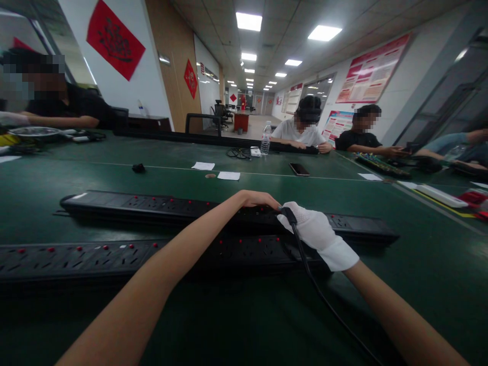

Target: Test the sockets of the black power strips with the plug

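My right hand [310, 231], in a white glove, is closed around a black plug [290, 216]. From the plug a black cable [318, 290] runs down toward the bottom edge of the view. My bare left hand [259, 199] reaches in from the left, its fingers bent together and their tips at the front end of the plug. What those fingertips pinch, if anything, is too small to make out. Both hands are above a long black power strip [114, 203] with red switches. Nearer to me lies a second black power strip [95, 259], partly covered by my left forearm.
The strips lie on a green table [244, 325]. Farther back are paper slips [229, 176], a phone [299, 169], a water bottle [266, 138] and a small black object [139, 168]. Several people sit around the table, one with a long black strip [229, 141] in front.
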The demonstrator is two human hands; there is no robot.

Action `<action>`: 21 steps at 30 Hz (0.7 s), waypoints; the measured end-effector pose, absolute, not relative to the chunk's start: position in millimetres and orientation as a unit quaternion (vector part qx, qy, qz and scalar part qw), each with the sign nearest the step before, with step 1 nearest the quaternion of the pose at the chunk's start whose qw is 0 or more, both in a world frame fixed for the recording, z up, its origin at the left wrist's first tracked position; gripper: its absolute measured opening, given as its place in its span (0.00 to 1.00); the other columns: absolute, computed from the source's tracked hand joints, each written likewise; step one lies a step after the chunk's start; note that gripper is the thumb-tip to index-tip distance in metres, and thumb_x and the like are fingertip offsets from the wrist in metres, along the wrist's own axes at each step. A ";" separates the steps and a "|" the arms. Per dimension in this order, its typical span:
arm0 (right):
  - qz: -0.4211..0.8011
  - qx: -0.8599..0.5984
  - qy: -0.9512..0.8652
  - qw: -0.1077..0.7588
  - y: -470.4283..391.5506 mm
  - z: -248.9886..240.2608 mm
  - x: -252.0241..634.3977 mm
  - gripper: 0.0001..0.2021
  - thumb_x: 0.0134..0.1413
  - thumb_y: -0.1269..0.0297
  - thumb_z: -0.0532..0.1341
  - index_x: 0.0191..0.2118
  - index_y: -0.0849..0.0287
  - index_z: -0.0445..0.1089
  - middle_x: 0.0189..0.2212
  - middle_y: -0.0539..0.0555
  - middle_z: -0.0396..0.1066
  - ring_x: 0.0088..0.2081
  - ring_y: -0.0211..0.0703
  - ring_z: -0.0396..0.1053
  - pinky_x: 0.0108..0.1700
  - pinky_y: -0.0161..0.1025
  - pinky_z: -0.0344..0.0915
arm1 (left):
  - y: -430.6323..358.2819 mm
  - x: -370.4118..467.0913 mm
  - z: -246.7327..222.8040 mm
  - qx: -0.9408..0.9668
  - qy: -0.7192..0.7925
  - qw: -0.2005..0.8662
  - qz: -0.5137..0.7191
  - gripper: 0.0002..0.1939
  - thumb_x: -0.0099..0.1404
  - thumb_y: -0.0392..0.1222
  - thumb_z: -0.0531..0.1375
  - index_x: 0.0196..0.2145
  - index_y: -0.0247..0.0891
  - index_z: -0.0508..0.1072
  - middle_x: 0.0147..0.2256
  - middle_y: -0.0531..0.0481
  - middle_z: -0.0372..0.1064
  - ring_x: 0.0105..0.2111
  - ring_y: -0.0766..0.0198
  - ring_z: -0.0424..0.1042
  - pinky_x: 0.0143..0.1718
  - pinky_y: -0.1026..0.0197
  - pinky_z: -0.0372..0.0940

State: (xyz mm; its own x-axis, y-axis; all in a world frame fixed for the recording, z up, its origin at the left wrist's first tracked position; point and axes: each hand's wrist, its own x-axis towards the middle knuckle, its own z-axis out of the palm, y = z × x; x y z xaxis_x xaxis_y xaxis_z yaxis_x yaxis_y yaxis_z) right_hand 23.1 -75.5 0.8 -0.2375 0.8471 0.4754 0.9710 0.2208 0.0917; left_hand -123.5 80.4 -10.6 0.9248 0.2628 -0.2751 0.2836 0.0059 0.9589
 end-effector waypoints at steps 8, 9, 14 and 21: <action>-0.204 -0.591 -0.763 0.167 -76.5 -0.2 22.8 0.17 0.57 0.50 0.49 0.40 0.55 0.65 0.26 0.51 0.70 0.25 0.39 0.66 0.25 0.33 0.50 | 81.5 -122.6 -11.6 0.708 0.193 0.679 -0.005 0.16 0.49 0.41 0.63 0.39 0.40 0.75 0.40 0.52 0.73 0.41 0.63 0.70 0.50 0.58 0.58; -0.202 -0.591 -0.763 0.167 -76.6 0.0 22.8 0.17 0.57 0.50 0.49 0.40 0.55 0.65 0.26 0.51 0.70 0.25 0.39 0.66 0.25 0.33 0.50 | 81.6 -122.4 -11.5 0.709 0.194 0.678 -0.005 0.16 0.49 0.41 0.63 0.39 0.39 0.75 0.40 0.52 0.73 0.41 0.62 0.70 0.50 0.58 0.58; -0.201 -0.587 -0.765 0.171 -76.8 0.0 23.4 0.16 0.57 0.50 0.49 0.40 0.55 0.65 0.26 0.51 0.70 0.25 0.39 0.66 0.26 0.34 0.51 | 80.6 -121.9 -10.1 0.712 0.191 0.676 -0.008 0.16 0.49 0.41 0.63 0.38 0.40 0.75 0.40 0.53 0.73 0.41 0.62 0.70 0.50 0.58 0.59; -0.199 -0.594 -0.761 0.166 -76.7 0.5 22.6 0.16 0.57 0.50 0.49 0.41 0.55 0.65 0.25 0.51 0.70 0.24 0.39 0.66 0.25 0.34 0.51 | 80.8 -122.7 -10.8 0.714 0.188 0.675 -0.007 0.16 0.50 0.41 0.63 0.39 0.39 0.75 0.41 0.53 0.73 0.42 0.62 0.70 0.50 0.58 0.58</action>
